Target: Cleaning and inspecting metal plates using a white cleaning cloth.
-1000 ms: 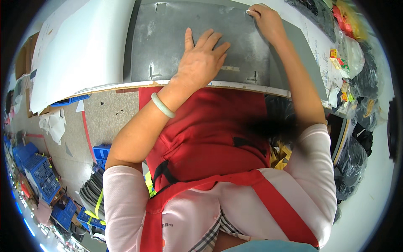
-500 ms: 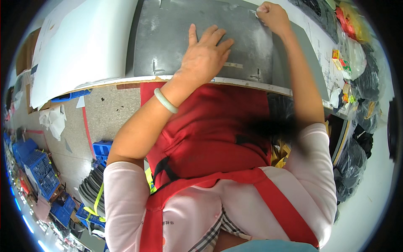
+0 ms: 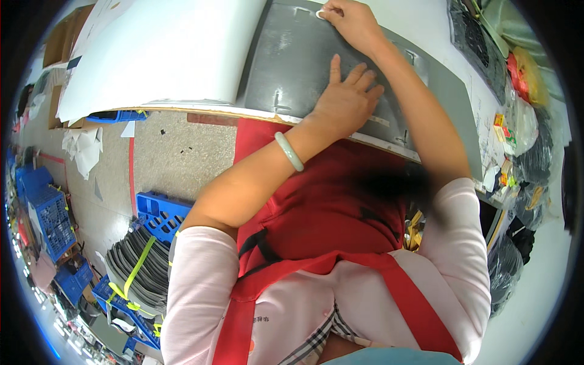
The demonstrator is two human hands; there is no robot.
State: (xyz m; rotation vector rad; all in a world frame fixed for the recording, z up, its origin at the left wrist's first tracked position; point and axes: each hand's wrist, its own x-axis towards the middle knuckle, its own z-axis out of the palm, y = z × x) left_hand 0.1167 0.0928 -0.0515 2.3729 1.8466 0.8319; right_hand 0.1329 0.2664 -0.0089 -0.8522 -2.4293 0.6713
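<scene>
A large dark grey panel (image 3: pixel 292 67) lies flat on the worktable in front of me. My left hand (image 3: pixel 344 100) rests palm down on its near part, fingers spread, a pale green bangle on the wrist. My right hand (image 3: pixel 350 21) reaches to the panel's far edge, with its fingertips pinched on a small white piece (image 3: pixel 320 13) at that edge. A big white sheet (image 3: pixel 158 48) lies on the table to the left and overlaps the grey panel's left side.
The table's wooden front edge (image 3: pixel 213 112) runs across in front of my red apron. Blue plastic crates (image 3: pixel 45 210) and a strapped stack of grey panels (image 3: pixel 137 267) stand on the floor at left. Bags and small packets (image 3: pixel 517 121) crowd the table's right side.
The view has tilted and shifted. My right hand has moved left along the panel's far edge, and my left hand stays flat on the panel.
</scene>
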